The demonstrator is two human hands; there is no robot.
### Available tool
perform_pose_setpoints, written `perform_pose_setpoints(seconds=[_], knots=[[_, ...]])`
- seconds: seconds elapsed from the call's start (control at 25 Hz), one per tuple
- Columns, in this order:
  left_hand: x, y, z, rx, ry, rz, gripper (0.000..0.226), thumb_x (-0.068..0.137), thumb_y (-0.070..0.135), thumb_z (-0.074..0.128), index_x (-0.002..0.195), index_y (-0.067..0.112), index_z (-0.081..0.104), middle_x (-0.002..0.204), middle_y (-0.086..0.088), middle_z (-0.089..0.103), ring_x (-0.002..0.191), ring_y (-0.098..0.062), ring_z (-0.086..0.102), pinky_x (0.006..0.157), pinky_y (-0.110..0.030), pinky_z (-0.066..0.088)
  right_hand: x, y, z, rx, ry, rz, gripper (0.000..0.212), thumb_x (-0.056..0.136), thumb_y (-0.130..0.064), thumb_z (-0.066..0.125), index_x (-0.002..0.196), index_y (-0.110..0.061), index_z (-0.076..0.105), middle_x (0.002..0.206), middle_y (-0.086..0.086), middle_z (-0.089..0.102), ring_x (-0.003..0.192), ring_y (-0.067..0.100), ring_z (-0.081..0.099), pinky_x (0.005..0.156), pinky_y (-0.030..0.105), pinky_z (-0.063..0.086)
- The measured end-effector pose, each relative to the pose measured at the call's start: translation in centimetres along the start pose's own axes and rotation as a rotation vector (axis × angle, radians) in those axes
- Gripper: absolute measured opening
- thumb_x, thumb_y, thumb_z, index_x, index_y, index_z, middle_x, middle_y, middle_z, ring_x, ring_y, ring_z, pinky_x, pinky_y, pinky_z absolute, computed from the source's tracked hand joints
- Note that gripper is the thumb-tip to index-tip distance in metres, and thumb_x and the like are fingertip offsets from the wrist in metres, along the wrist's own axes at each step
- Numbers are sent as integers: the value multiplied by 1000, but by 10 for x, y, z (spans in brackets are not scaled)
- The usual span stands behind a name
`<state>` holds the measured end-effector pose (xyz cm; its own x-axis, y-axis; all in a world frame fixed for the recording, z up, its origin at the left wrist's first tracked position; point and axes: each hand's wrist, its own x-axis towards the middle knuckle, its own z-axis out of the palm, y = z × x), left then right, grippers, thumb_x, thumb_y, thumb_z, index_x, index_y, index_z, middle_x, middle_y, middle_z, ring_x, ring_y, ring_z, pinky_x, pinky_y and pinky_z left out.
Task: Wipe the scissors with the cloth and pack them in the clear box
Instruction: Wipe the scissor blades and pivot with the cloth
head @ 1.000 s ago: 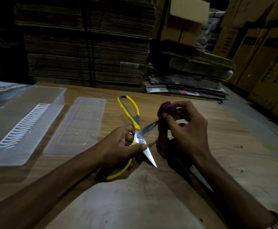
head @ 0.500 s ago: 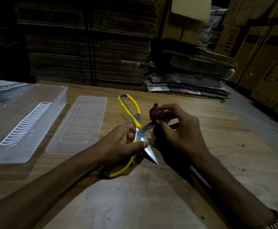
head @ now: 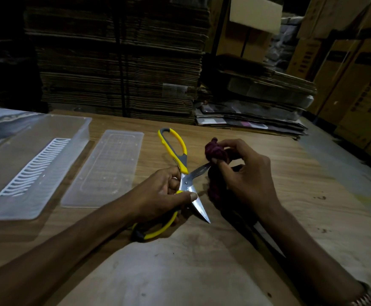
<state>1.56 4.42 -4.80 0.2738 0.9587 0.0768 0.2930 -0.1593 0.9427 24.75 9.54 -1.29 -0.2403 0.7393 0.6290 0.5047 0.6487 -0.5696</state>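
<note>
Wooden surface (head: 290, 195), dimly lit. At left, clear plastic box (head: 54, 173) with flat clear lid (head: 105, 168) just beside it. Left hand (head: 160, 193) clamped round opened yellow-handled steel scissors (head: 185, 182) near the pivot. Right hand (head: 244, 175) pinched bunched maroon cloth (head: 215, 151) against the far blade's tip.

left hand (head: 164, 193) gripping, right hand (head: 244, 175) pinching, forearms converging
</note>
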Motion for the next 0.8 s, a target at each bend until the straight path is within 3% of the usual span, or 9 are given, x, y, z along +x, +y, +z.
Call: perform_pose_setpoints(seconds=[0.12, 0.2, 0.32, 0.4, 0.52, 0.64, 0.8], knots=[[0, 2, 2, 42, 11, -6, 38, 97, 21, 78, 115, -4, 56, 77, -13, 65, 65, -26, 60, 56, -31, 56, 0, 4, -10, -10, 59, 30, 35, 91, -18, 78, 122, -31, 68, 98, -21, 70, 97, -4, 71, 74, 27, 63], [-1, 2, 0, 44, 11, 5, 49, 94, 32, 81, 117, -3, 57, 80, -23, 68, 66, -31, 61, 60, -37, 56, -3, -4, -9, 34, 94, 16, 32, 90, -18, 79, 118, -30, 70, 99, -20, 73, 95, 0, 72, 70, 23, 62], [-1, 1, 0, 13, -4, 19, 61, 87, 45, 79, 119, -1, 57, 93, -39, 68, 67, -35, 60, 58, -40, 51, -12, -17, 3, 68, 3, -57, 39, 87, -7, 85, 119, -26, 73, 97, -20, 75, 87, 8, 75, 66, 21, 61], [-1, -1, -1, -1, -24, 26, 56, 90, 40, 79, 122, -1, 57, 96, -41, 69, 66, -35, 60, 57, -37, 51, -13, -17, 8, 40, -49, -93, 44, 86, -5, 85, 122, -27, 72, 99, -27, 71, 88, 7, 74, 67, 19, 60], [-2, -1, -2, -22, -28, 23, 41, 96, 24, 78, 122, -1, 57, 102, -35, 75, 81, -50, 73, 70, -49, 62, -5, -1, -2, -1, -35, -45, 44, 87, -5, 81, 123, -28, 71, 101, -27, 70, 96, -2, 72, 72, 21, 63], [-1, 1, 0, -2, -23, 24, 39, 99, 20, 76, 123, -1, 56, 100, -33, 75, 78, -38, 76, 67, -44, 62, 1, 12, -15, -17, 32, 63, 39, 90, -13, 82, 123, -29, 70, 100, -16, 74, 96, -4, 71, 73, 22, 64], [0, -1, 1, -19, 14, 16, 43, 97, 27, 77, 123, 0, 57, 96, -30, 75, 75, -26, 71, 66, -40, 57, -1, -5, -17, 22, 92, 22, 36, 89, -17, 82, 120, -31, 69, 101, -18, 72, 93, 2, 69, 68, 14, 56]])
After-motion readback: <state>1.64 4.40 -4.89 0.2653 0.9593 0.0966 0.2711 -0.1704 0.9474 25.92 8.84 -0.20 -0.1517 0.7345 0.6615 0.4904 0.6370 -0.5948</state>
